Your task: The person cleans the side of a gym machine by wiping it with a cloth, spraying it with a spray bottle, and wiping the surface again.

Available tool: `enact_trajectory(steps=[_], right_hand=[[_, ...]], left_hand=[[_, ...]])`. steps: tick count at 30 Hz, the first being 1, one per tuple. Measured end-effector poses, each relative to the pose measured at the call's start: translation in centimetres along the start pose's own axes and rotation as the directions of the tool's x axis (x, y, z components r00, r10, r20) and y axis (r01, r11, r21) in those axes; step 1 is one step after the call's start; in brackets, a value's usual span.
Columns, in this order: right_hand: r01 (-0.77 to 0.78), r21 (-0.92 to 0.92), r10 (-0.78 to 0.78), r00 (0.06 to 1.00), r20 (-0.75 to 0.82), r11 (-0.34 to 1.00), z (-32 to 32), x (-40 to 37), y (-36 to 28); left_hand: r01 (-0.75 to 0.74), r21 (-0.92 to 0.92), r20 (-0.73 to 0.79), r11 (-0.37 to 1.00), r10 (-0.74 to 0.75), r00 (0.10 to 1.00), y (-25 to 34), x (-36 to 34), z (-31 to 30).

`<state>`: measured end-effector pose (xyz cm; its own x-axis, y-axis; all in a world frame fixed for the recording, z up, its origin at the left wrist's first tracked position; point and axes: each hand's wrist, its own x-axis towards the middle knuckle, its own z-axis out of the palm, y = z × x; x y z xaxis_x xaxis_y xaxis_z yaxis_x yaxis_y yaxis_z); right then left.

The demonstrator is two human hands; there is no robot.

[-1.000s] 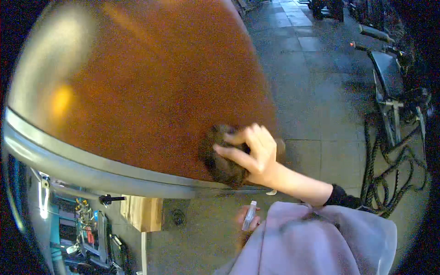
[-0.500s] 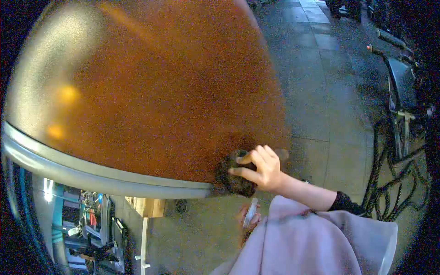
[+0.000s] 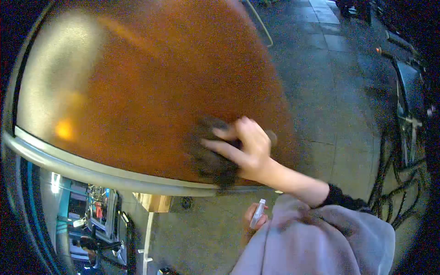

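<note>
My right hand (image 3: 250, 146) reaches in from the right with its fingers curled over a dark, blurred cloth-like wad (image 3: 213, 156). The wad lies against a large reddish-brown curved surface (image 3: 151, 101), close above its silver rim (image 3: 114, 169). A black band circles the wrist. Lower down, beside the pale lavender-grey garment (image 3: 311, 238), my left hand (image 3: 251, 217) is closed round a small whitish bottle (image 3: 259, 213). The garment partly hides this hand.
Coiled black cables (image 3: 398, 201) and a dark metal-framed item (image 3: 410, 91) stand on the right over the tiled floor (image 3: 316, 87). Beyond the rim at lower left are a light wooden box (image 3: 156, 203) and cluttered equipment (image 3: 98, 211).
My right hand has slid the dark wad left and slightly up across the brown surface. The bottle in my left hand has shifted slightly right in view.
</note>
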<state>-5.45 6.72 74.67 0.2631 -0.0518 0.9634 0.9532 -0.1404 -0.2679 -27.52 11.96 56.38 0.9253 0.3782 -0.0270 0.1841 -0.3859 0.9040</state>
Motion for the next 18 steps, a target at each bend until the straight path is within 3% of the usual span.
enact_trajectory(steps=[2, 3, 5, 6, 7, 8, 9, 10, 11, 13, 15, 16, 18], right_hand=[[-0.001, 0.064, -0.007, 0.991, 0.13, 0.998, -1.2, -8.1, 2.8], [-0.002, 0.048, -0.005, 0.99, 0.138, 0.999, -1.6, -10.1, 3.9], [-0.01, 0.041, 0.004, 0.99, 0.142, 0.999, -1.5, -10.2, 4.5], [0.013, 0.024, -0.016, 0.994, 0.111, 1.0, -1.2, -8.4, 4.5], [0.035, 0.003, -0.035, 0.996, 0.081, 0.999, -0.8, -6.0, 4.5], [0.02, 0.025, -0.02, 1.0, 0.01, 1.0, -0.2, -2.3, 5.0], [0.017, 0.032, -0.013, 0.991, -0.137, 0.999, 1.3, 1.1, 5.9], [0.021, 0.014, -0.017, 0.971, -0.238, 1.0, 1.8, 5.8, 6.9], [0.0, 0.068, 0.018, 0.961, -0.276, 0.998, 2.0, 9.8, 7.9], [-0.015, 0.121, 0.053, 0.946, -0.321, 0.993, 0.7, 14.5, 9.9], [0.086, 0.389, -0.066, 0.996, -0.066, 0.917, -2.0, 15.5, 9.0], [0.091, 0.39, -0.072, 0.995, -0.062, 0.916, -1.6, 14.2, 8.6], [0.039, 0.262, 0.036, 0.96, -0.277, 0.964, 1.3, 8.5, 8.3]], left_hand=[[0.241, -0.471, -0.025, 0.849, -0.286, 0.958, 1.5, 0.0, 0.9], [0.237, -0.473, -0.037, 0.848, -0.288, 0.957, 0.9, 0.2, 1.0], [0.401, -0.567, 0.088, 0.72, -0.431, 0.898, -1.5, 0.3, 0.4], [0.403, -0.565, 0.081, 0.72, -0.438, 0.895, -2.0, 0.2, 0.1], [0.44, -0.424, 0.084, 0.792, -0.449, 0.889, -2.3, 0.2, -0.1], [0.466, -0.273, 0.089, 0.841, -0.46, 0.883, -2.2, 0.4, -0.4], [0.47, -0.27, 0.088, 0.84, -0.465, 0.881, -0.5, 1.0, -0.4], [0.229, -0.091, -0.011, 0.969, -0.231, 0.973, 2.8, 1.8, -0.1], [-0.023, 0.111, -0.056, 0.994, 0.03, 0.998, 4.8, 2.1, 0.1], [0.038, 0.02, -0.084, 0.999, -0.036, 0.996, 5.2, 2.2, 0.9], [0.075, -0.089, -0.111, 0.993, -0.085, 0.99, 4.6, 0.2, 1.2], [0.046, -0.037, -0.124, 0.998, -0.05, 0.991, 4.0, -0.1, 1.3], [0.012, 0.01, -0.138, 1.0, -0.011, 0.99, 1.9, -0.2, 1.1]])
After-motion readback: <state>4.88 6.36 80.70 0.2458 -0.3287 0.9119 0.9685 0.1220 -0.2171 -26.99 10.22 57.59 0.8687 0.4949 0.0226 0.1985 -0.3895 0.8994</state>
